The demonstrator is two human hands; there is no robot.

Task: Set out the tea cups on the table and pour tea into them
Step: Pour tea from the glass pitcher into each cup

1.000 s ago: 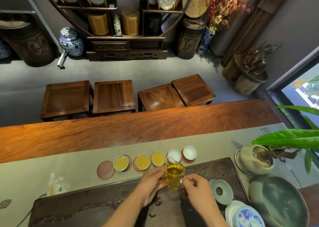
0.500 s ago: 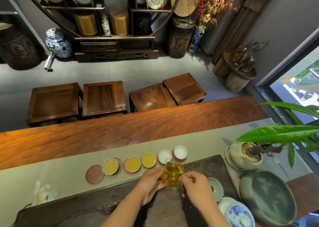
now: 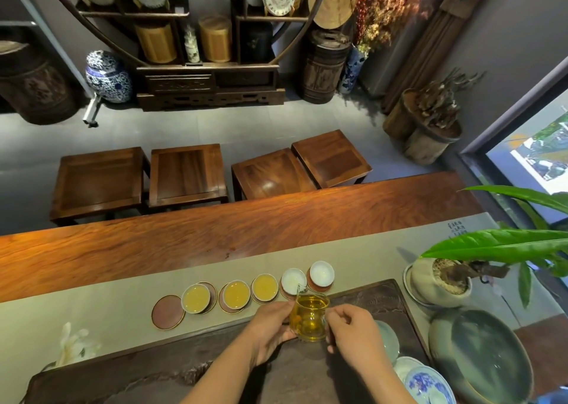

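A row of small white cups stands on red-brown coasters along the grey runner (image 3: pixel 92 305). Three cups (image 3: pixel 195 298) (image 3: pixel 236 295) (image 3: pixel 265 287) hold yellow tea. Two cups (image 3: pixel 293 280) (image 3: pixel 321 273) on the right look empty of tea. One bare coaster (image 3: pixel 167 312) lies at the row's left end. A glass pitcher (image 3: pixel 309 317) of amber tea is held just behind the fourth cup, its spout over that cup's rim. My left hand (image 3: pixel 270 327) cups the pitcher's left side. My right hand (image 3: pixel 353 333) grips its right side at the handle.
A dark carved tea tray (image 3: pixel 153 376) lies under my arms. Right of it are a celadon lid (image 3: pixel 388 340), blue-and-white dishes (image 3: pixel 428 385), a large green bowl (image 3: pixel 479 363) and a potted plant (image 3: pixel 439 283). Several wooden stools (image 3: pixel 187 173) stand beyond the table.
The view has shifted slightly. The pitcher and both hands stay almost in place, with the spout now edging over the fourth cup.
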